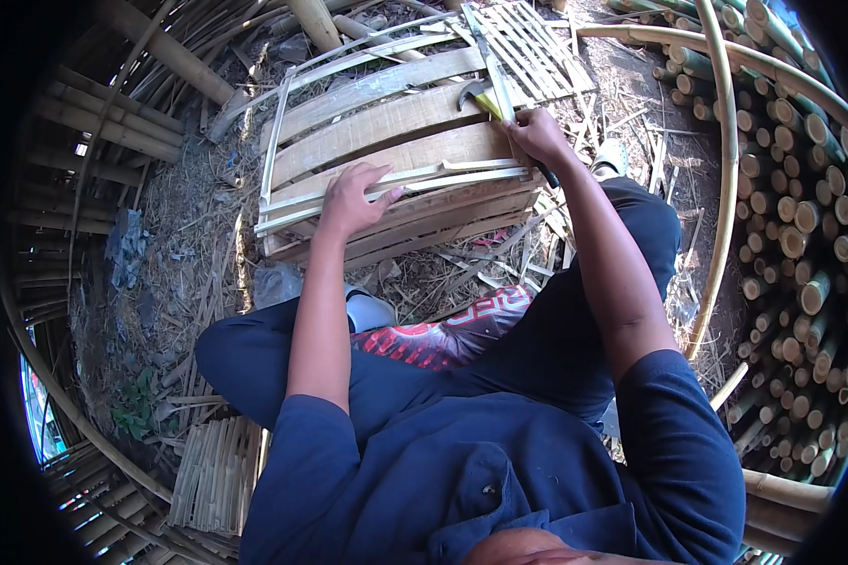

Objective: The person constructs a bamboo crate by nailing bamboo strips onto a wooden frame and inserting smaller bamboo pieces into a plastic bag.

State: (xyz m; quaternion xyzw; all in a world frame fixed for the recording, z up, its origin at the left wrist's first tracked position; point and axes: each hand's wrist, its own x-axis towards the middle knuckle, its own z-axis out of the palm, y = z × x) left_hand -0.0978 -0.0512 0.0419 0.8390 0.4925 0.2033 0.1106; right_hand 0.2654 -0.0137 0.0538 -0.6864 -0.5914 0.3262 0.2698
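Note:
A slatted crate [377,127] of wood boards and pale bamboo strips lies on the ground in front of me. My left hand [351,200] is at its near upper edge, fingers over the top and thumb in front, around a thin bamboo strip [452,173]. At the crate's right end my right hand [537,137] is closed round a claw hammer [484,100] with a yellow neck; the dark handle end pokes out below the fist. A long pale strip [493,66] runs along the crate's right end, up to this hand.
Cut bamboo poles [793,217] are stacked on the right behind a bent bamboo pole [723,188]. A bundle of short slats [219,474] lies at lower left. A slatted panel [530,47] rests at the crate's far right. A printed sack [443,337] lies between my legs.

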